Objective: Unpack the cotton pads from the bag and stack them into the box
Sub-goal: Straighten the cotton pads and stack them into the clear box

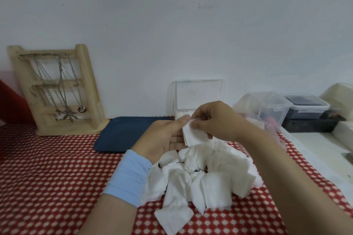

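Nearest, at the bottom edge: one loose cotton pad (173,217), flat on the red dotted cloth (47,177), touching the foot of a heap of cotton pads (200,181). Heap white, overlapping, well over a dozen; exact count not possible.

Above the heap, two hands. Left hand (164,137), blue band on the wrist, palm up, cradling a small stack of pads (194,135) with the thumb on its upper edge. Right hand (215,120) pinching the top corner of that same stack between thumb and forefinger.

Directly behind the hands, against the wall: one clear box (198,93), lid standing open and upright, body mostly hidden by the hands; a strip of white pads showing inside at its left corner.

Left of the box: one dark blue tray (122,133), then one wooden jewellery stand (57,89) hung with several chains.

Right, partly blocked by the right forearm: one crumpled clear bag (271,126), two lidded plastic containers (275,108), one clear, one dark inside.
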A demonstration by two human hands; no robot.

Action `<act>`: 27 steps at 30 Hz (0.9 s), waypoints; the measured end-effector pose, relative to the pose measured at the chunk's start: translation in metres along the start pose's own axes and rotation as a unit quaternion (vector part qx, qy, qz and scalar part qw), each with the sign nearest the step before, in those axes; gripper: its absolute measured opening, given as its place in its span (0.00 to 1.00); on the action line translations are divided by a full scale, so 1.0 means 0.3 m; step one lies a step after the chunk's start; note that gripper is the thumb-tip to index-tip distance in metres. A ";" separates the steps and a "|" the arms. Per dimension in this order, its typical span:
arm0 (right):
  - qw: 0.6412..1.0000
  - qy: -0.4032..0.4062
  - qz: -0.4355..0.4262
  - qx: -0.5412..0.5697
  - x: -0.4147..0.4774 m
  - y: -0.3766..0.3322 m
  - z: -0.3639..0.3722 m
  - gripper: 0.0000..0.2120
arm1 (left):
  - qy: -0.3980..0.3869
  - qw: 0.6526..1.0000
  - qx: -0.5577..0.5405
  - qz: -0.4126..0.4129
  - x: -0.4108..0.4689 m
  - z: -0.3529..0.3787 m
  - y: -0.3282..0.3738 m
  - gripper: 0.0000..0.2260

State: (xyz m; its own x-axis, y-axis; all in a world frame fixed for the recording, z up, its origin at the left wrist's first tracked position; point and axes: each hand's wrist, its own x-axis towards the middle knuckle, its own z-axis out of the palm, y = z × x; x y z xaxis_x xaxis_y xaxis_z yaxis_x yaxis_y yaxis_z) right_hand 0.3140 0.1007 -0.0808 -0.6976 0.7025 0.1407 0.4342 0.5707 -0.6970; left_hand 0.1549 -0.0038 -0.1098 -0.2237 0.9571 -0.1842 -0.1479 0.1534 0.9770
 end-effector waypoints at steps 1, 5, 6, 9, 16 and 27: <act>1.000 0.008 0.000 -0.002 0.002 0.002 0.004 0.02 | -0.012 1.000 0.016 0.004 -0.002 -0.003 -0.001 0.13; 0.999 -0.010 0.012 0.039 -0.002 -0.002 0.014 0.09 | 0.000 0.998 0.064 0.018 -0.004 -0.020 -0.001 0.11; 0.998 -0.014 0.017 0.059 -0.002 -0.003 0.016 0.07 | 0.012 0.997 0.076 0.023 -0.007 -0.026 0.004 0.11; 0.998 0.027 0.014 0.049 0.007 -0.001 0.023 0.06 | 0.076 0.992 0.088 0.047 -0.010 -0.069 0.020 0.09; 0.993 -0.062 -0.033 -0.090 -0.012 -0.083 0.097 0.07 | 0.184 0.977 0.040 0.096 -0.076 -0.162 0.047 0.06; 0.883 -0.226 0.028 -0.411 0.125 -0.159 0.304 0.21 | 0.255 0.961 0.052 0.094 -0.078 -0.261 -0.003 0.14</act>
State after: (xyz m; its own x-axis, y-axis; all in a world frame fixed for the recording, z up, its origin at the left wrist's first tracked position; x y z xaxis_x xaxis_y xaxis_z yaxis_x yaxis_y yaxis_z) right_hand 0.2152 0.0610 -0.1064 -0.7372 0.6039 -0.3031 0.6126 0.7866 0.0771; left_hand 0.0849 -0.0454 -0.1146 -0.6845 0.7290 -0.0063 0.0318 0.0385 0.9988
